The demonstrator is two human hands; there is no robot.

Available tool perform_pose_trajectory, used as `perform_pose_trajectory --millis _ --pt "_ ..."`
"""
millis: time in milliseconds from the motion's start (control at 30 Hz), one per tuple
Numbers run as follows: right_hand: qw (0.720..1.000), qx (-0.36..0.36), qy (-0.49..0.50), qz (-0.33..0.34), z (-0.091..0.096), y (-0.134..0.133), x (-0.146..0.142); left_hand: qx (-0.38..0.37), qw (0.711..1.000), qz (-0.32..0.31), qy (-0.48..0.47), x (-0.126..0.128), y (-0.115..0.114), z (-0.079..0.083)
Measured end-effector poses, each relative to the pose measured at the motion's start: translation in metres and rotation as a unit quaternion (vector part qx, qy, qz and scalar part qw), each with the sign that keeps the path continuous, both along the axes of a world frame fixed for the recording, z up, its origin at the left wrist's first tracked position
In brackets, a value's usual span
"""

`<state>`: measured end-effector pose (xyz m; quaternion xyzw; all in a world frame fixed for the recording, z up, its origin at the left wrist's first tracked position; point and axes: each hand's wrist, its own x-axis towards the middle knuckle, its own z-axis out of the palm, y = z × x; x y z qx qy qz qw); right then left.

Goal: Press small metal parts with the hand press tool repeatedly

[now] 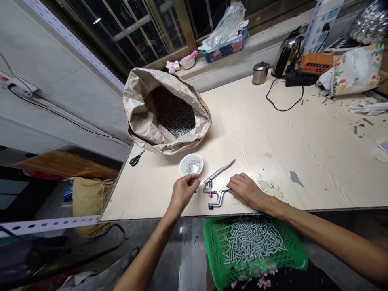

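Observation:
Silver snap pliers point(218, 190) lie on the table with their jaws spread and a red tip inside the jaw. My right hand point(246, 190) rests on the tabletop, its fingers closed around the end of the lower handle. The upper handle stands away from it, untouched. Left of the pliers, my left hand point(183, 190) is pinched, thumb against fingers; whatever sits between the fingertips is too small to make out. Just beyond that hand is a white bowl point(182, 166) holding small silver metal pieces.
An open paper sack point(136, 109) of small metal pieces stands behind the bowl. Green-handled scissors point(135, 160) lie at the left edge. Below the table's front edge, a green basket point(212, 246) holds many silver pieces. A kettle point(287, 52) and metal canister point(260, 73) stand at the back.

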<state>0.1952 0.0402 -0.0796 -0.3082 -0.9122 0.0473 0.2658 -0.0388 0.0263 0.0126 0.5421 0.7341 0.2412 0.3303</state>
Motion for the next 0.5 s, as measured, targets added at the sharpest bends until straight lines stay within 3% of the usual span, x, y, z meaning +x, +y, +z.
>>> perform_pose_trajectory --millis 200,500 --pt "0.996 0.086 0.004 -0.001 0.003 -0.003 0.0 -0.046 0.988 0.074 -0.125 0.018 -0.05 -0.02" --pt "0.993 0.116 -0.002 -0.008 0.006 -0.005 -0.001 -0.062 0.979 0.113 -0.157 0.024 -0.057 -0.034"
